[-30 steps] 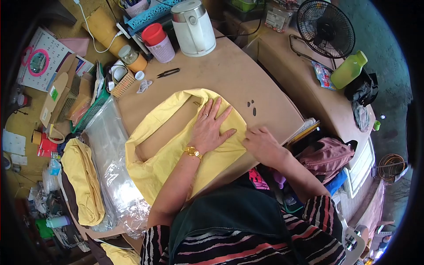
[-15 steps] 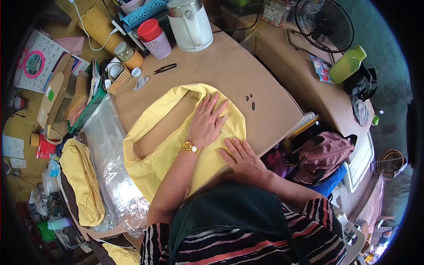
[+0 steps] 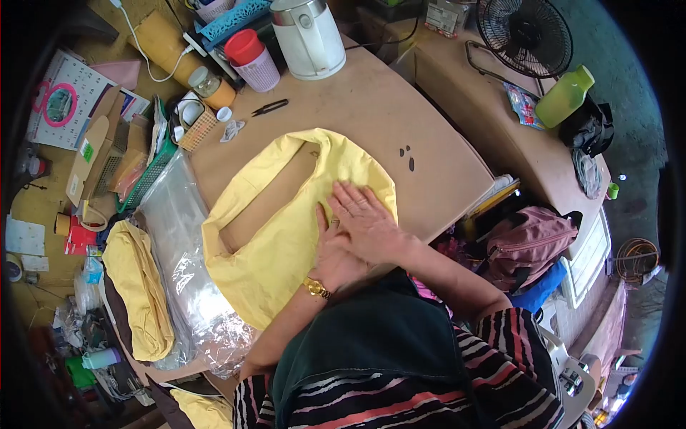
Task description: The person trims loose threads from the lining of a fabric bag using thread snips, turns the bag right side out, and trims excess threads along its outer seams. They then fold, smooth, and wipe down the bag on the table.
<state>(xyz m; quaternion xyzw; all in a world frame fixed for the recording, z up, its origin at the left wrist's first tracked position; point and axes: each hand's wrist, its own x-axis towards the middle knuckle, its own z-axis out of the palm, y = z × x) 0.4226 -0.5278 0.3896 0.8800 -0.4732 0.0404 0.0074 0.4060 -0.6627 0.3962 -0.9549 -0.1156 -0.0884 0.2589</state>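
Observation:
A yellow cloth shoulder bag (image 3: 271, 268) lies flat on the brown-covered table, its wide strap forming a loop toward the far side. My right hand (image 3: 368, 223) rests palm down on the bag's right part, fingers stretched out. Partly under it, at the near edge of the bag, is my left hand (image 3: 337, 256), with a gold watch at the wrist. Its visible fingers are extended, and the others are hidden by the right hand. Neither hand grips anything. Beyond the bag lie small black thread snips (image 3: 270, 107).
Clear plastic sheets (image 3: 182, 250) and a folded yellow cloth piece (image 3: 136, 293) lie to the left. A white electric kettle (image 3: 314, 46) and a red-lidded cup (image 3: 254, 61) stand at the back. To the right are a fan (image 3: 525, 36), a green bottle (image 3: 564, 100) and a pink bag (image 3: 529, 243).
My left hand has drawn back from the bag's upper part toward the near edge. The right hand has moved left and forward, now overlapping the left.

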